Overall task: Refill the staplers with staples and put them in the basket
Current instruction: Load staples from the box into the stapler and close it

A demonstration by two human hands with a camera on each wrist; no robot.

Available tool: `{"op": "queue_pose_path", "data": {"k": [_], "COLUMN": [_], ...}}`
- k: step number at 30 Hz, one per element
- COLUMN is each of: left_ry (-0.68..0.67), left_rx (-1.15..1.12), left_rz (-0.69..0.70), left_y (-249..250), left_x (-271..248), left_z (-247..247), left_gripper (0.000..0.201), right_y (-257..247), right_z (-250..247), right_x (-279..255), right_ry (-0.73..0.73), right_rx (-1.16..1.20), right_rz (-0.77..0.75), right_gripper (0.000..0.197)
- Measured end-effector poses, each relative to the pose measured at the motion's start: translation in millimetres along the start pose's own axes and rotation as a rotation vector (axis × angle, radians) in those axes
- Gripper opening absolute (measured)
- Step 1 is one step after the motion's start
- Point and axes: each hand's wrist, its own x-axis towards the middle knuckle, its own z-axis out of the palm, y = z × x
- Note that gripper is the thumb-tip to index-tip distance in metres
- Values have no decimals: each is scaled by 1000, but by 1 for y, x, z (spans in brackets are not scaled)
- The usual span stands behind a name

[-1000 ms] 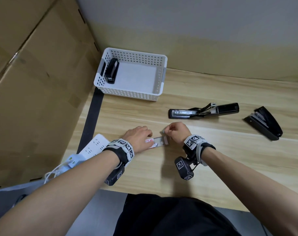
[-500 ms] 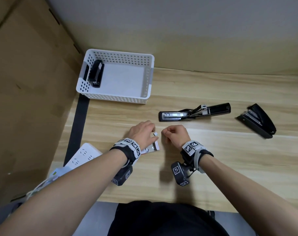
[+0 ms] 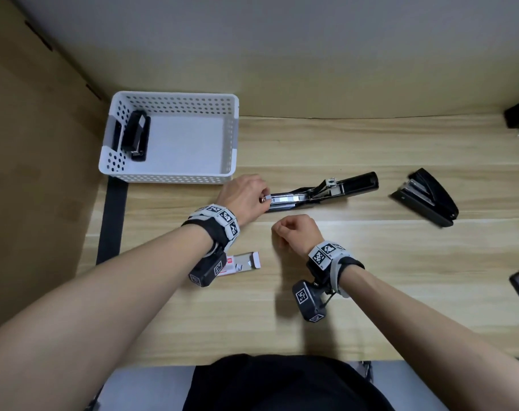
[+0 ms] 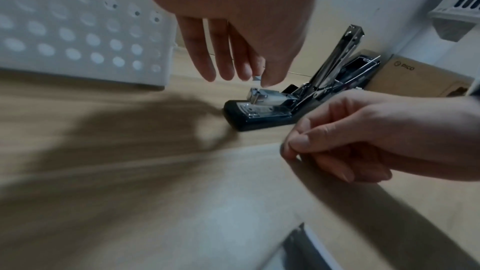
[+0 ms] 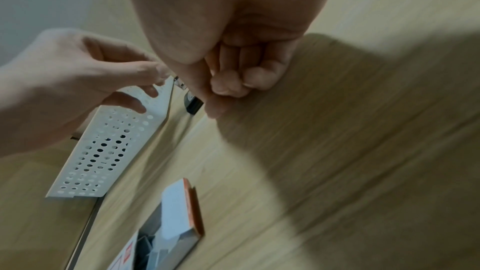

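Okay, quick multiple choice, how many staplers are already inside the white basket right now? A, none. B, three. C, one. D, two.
C: the head view shows a single black stapler lying along the left wall of the white basket, while the opened stapler and a closed stapler are out on the table.

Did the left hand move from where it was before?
Yes. The left hand left the staple box and went up the table to the tip of the open stapler, nearer the basket.
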Motion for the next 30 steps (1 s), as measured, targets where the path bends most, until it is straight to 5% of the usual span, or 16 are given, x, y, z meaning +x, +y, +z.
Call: {"op": "queue_pose_path", "data": {"k": [6, 17, 30], "left_ry": [-113, -97, -88], "left_rx": [43, 79, -53], "left_rz": [25, 105, -2], "left_y": [1, 1, -3], "left_x": [11, 11, 8], "left_z": [0, -1, 3], "left_gripper": [13, 17, 7], "right_y": [-1, -3, -1], "right_z": [-2, -4, -1], "right_x": [-2, -5, -4], "right_ry": [-24, -20, -11], "right_rx": [-24, -45, -65], "right_rz": [1, -4, -2], "right_gripper": [19, 19, 19]}}
